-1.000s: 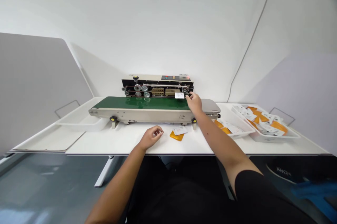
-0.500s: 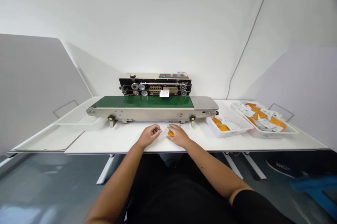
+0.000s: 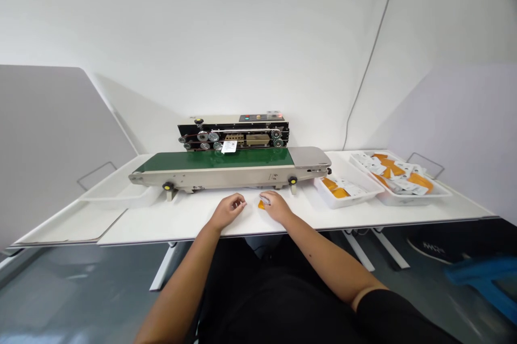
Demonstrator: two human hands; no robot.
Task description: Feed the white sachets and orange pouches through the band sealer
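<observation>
My right hand is closed on an orange and white packet just above the white table, in front of the sealing machine. To its left, my left hand hovers with curled fingers, thumb and fingertips a little apart, and nothing visible between them. Behind both hands stands the machine with its green belt. A white packet hangs in its rollers above the belt, left of the heating blocks.
Right of the machine, a small white bin and a larger bin hold several orange and white packets. A white tray and a flat board lie at the left. A cable runs up the wall.
The white packet in the rollers has moved left along the machine. The packet in my right hand shows more of its white part. The view has shifted slightly.
</observation>
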